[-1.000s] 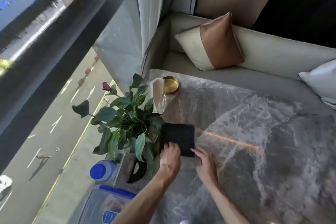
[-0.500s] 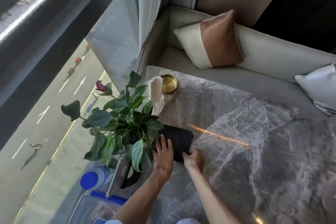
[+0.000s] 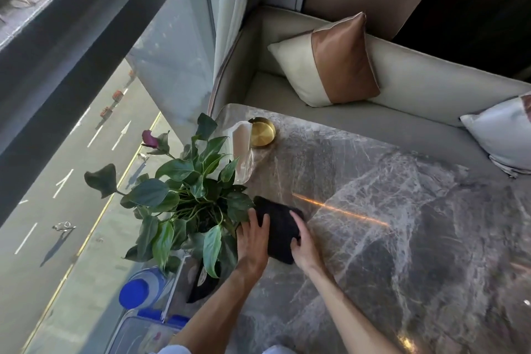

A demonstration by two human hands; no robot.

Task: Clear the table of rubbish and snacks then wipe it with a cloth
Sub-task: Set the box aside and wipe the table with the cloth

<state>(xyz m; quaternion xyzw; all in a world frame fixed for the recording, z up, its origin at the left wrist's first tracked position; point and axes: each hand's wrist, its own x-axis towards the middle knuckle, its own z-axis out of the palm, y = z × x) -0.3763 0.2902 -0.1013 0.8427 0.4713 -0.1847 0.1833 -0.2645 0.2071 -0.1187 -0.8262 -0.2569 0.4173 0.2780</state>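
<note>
A folded black cloth [image 3: 278,224] lies flat on the grey marble table [image 3: 402,224], close to its left edge. My left hand [image 3: 253,241] presses on the cloth's left side with fingers spread, right beside the plant's leaves. My right hand [image 3: 301,244] rests on the cloth's right edge, fingers curled over it. Both forearms reach in from the bottom of the view.
A leafy potted plant [image 3: 184,195] in a dark pot stands at the table's left edge. Behind it are a clear glass stand [image 3: 242,152] and a brass dish [image 3: 262,132]. A blue-capped bottle [image 3: 140,290] and a plastic box [image 3: 138,333] sit lower left. A sofa with cushions [image 3: 324,63] borders the far side.
Both hands have stayed on the cloth and shifted slightly with it beside the plant; my right hand moved up along the cloth's right edge. The view has tilted a little.
</note>
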